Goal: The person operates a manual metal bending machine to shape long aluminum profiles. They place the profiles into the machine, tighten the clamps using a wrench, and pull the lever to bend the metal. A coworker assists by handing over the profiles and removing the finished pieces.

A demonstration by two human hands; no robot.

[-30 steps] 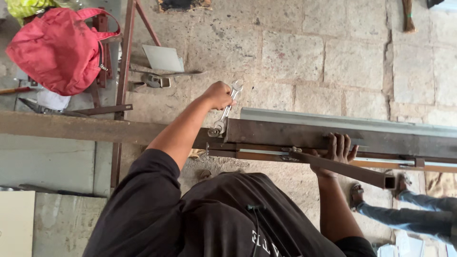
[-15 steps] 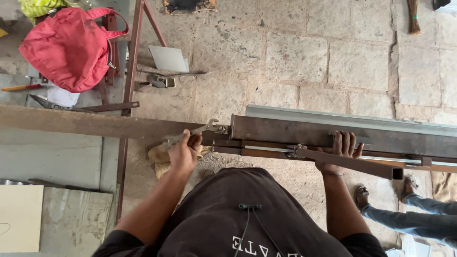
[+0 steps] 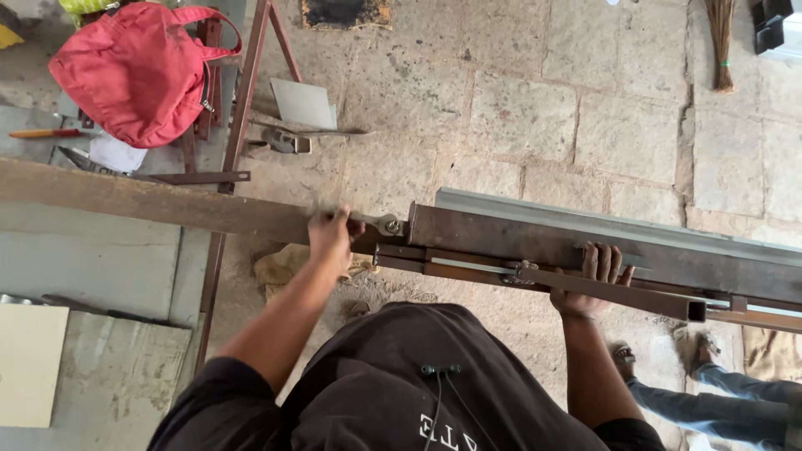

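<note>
My left hand (image 3: 332,240) is closed around the handle of a metal spanner (image 3: 380,223). Its head sits at the joint where a long rusty flat beam (image 3: 150,200) meets a dark steel box section (image 3: 518,238). The handle lies roughly along the beam. My right hand (image 3: 591,280) rests with fingers spread on the box section, its palm over a rusty square tube (image 3: 643,299) that runs along the near side. A grey metal channel (image 3: 585,215) lies against the far side of the box section.
A red bag (image 3: 138,71) hangs on a rusty metal stand (image 3: 242,108) at the upper left. Another person's legs in jeans (image 3: 710,397) are at the lower right. A cream board (image 3: 29,363) lies at the lower left, a broom (image 3: 718,42) at the top right. The floor is stone.
My left hand has swung the spanner handle from above the joint down and to the left along the beam. My right hand has stayed on the box section.
</note>
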